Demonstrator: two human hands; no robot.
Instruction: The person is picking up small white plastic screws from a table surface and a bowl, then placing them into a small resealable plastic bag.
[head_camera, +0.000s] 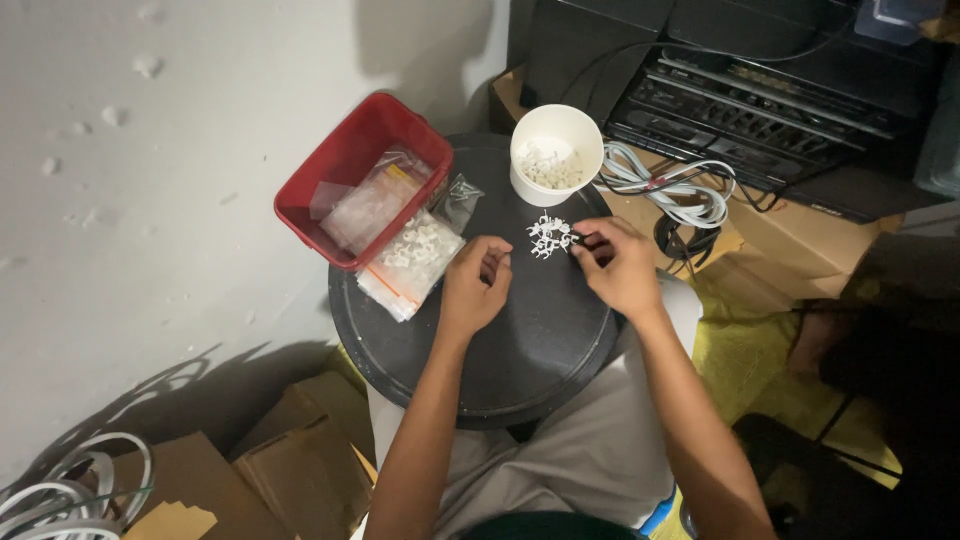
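Pinched one clip from the clips (549, 238) heaped mid-bench (520, 350) with right hand (617, 268). Curled left hand (476, 287) beside, grip shut, seemingly empty. Near: cup (556, 152), red bin (362, 178).

A pale, pitted wall (150, 150) filled the left side, with hard shadows cast low on it. Flattened cardboard (270, 470) lay below, beside coiled white cable (60, 495). At the upper right, black audio gear (760, 100) sat on boxes (790, 245). Yellow sheeting (750, 360) covered the floor.
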